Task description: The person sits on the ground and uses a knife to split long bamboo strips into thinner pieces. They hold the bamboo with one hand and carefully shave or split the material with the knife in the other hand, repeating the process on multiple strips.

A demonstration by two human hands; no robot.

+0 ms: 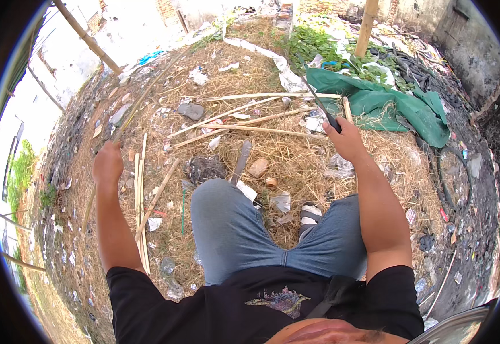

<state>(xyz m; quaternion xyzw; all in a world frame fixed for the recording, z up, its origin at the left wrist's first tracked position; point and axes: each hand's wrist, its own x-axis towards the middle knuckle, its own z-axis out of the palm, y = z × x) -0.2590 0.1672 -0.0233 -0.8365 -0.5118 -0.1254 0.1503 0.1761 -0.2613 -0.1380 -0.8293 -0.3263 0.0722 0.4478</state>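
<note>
My left hand (pixel 108 163), out to the left, is closed around a long thin bamboo strip (pixel 138 107). The strip slants up and away to the far right of that hand, and its lower end shows beside my forearm. My right hand (pixel 345 141) grips the black handle of a knife (pixel 318 103) with a long narrow blade pointing forward and slightly left. Blade and strip are well apart. Several pale split bamboo strips (pixel 244 127) lie crossed on the ground between my hands. More strips (pixel 140 200) lie beside my left forearm.
Dry straw and litter cover the ground. A dark block (pixel 205 168), a flat grey blade-like piece (pixel 241 161) and a brown stone (pixel 258 167) lie before my knees. A green tarp (pixel 382 103) is at the right, near a black hose (pixel 465 172). Bamboo poles (pixel 367 27) stand farther back.
</note>
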